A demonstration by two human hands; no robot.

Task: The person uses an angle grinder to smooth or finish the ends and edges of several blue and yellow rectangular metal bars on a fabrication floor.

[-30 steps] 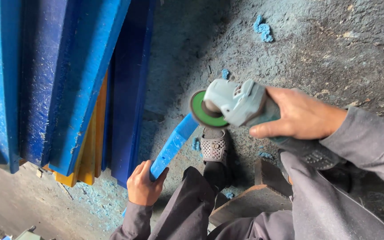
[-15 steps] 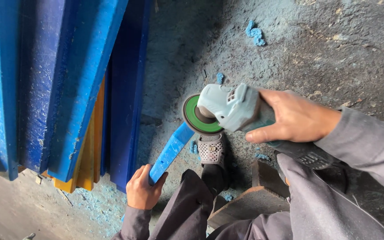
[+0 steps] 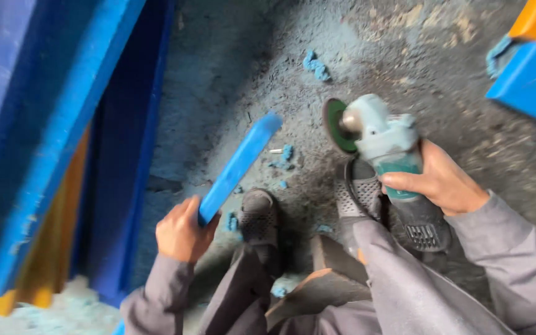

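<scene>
Left hand [image 3: 181, 231] closed around the lower end of a short blue bar [image 3: 238, 164], slanting up over the dusty concrete floor [image 3: 404, 56]; right hand [image 3: 438, 180] gripping an angle grinder [image 3: 376, 133], green disc [image 3: 336, 126] just clear of the bar's upper tip. Blue panels [image 3: 44, 124] crowding the floor's left edge, blue-and-orange block [image 3: 531, 68] at its far right corner. Two shoes [image 3: 259, 217] and blue scraps [image 3: 316, 65] between, bare floor beyond.

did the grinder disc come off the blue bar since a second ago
Yes. The grinder in the right hand has pulled away to the right; its disc was against the blue bar tip, and bare floor now shows between them.
</scene>
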